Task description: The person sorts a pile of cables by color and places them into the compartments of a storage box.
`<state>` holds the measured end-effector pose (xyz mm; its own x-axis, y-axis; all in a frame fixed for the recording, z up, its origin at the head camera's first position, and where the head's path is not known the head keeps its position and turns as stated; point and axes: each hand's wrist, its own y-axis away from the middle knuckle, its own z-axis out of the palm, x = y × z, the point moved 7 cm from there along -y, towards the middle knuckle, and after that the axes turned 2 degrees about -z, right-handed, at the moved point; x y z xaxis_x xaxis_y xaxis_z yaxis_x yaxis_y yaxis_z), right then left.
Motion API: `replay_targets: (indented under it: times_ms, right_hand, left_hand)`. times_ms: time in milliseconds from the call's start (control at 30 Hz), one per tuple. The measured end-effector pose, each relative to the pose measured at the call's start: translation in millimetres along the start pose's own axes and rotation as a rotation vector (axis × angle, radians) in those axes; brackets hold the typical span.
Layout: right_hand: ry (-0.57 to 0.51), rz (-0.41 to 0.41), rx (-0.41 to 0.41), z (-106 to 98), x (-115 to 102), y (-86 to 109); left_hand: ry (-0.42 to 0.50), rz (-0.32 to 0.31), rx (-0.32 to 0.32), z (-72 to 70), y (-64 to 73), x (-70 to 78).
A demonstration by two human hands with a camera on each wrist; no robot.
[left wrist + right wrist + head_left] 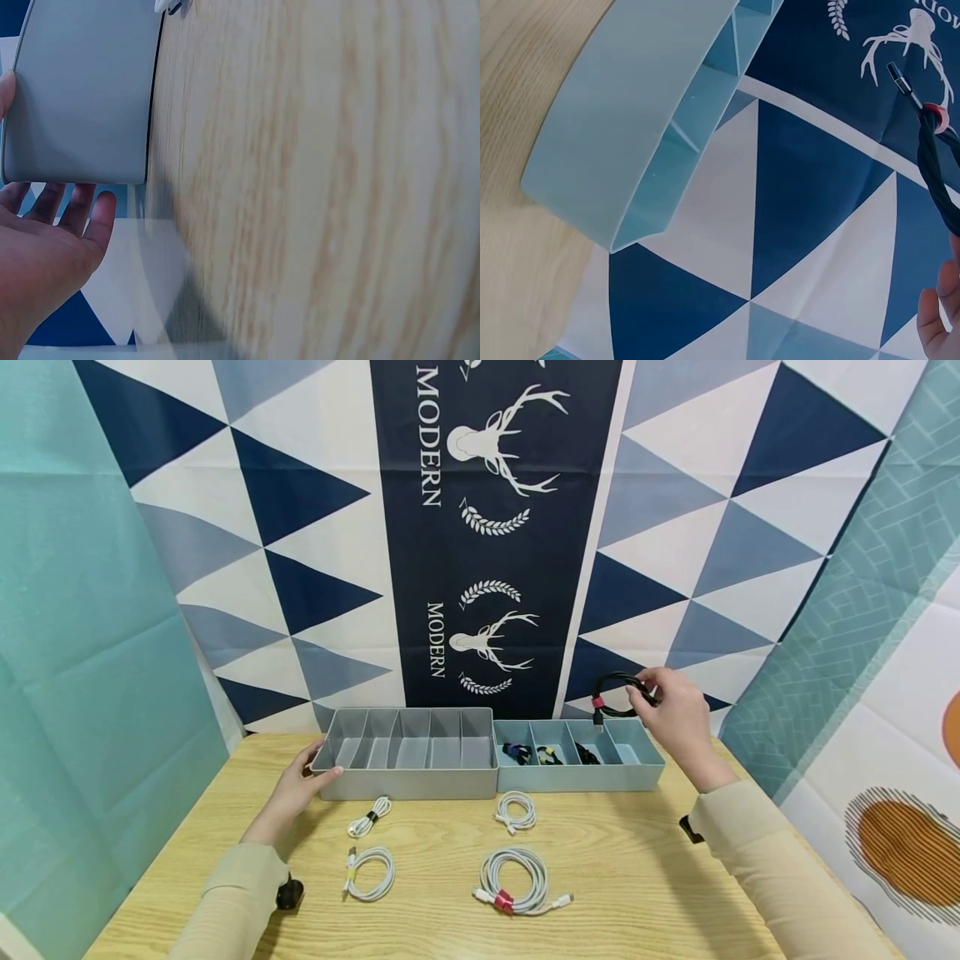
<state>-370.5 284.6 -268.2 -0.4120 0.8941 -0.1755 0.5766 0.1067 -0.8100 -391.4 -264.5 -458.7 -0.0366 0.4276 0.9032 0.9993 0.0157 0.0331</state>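
Observation:
High over the right end of the light-blue divided box [581,779], my right hand [677,712] pinches a coiled black cable [928,154]. A red tie wraps the coil, and its metal plug hangs down on the left. My left hand [295,787] grips the left end of the grey divided box [412,784], thumb at the front and fingers along the end wall. The grey box's compartments hold nothing. Dark bundled cables [517,752] lie in the blue box's left compartment, a black cable with a yellow tie [550,755] in the second, black cable [587,755] in the third; the rightmost is bare.
White coiled cables lie on the wooden table [427,927] before the boxes: one with a black tie [369,817], one with a yellow tie [382,889], a small coil [531,810] and a larger red-tied coil [542,885]. A patterned cloth [315,585] hangs behind.

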Motion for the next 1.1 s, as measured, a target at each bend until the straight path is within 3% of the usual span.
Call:
replay_targets:
  times_ms: [400, 800, 1100]
  right_hand:
    - [0.037, 0.061, -0.012, 5, 14, 4.2]
    - [0.066, 0.080, 0.059, 6, 27, 12.7]
    - [0.098, 0.187, -0.012, 14, 44, 22.0]
  left_hand:
    - [0.000, -0.005, -0.006, -0.7, 1.6, 3.3]
    - [0.016, 0.000, -0.007, -0.1, 1.6, 2.4]
    - [0.003, -0.006, 0.000, 0.0, -0.5, 0.3]
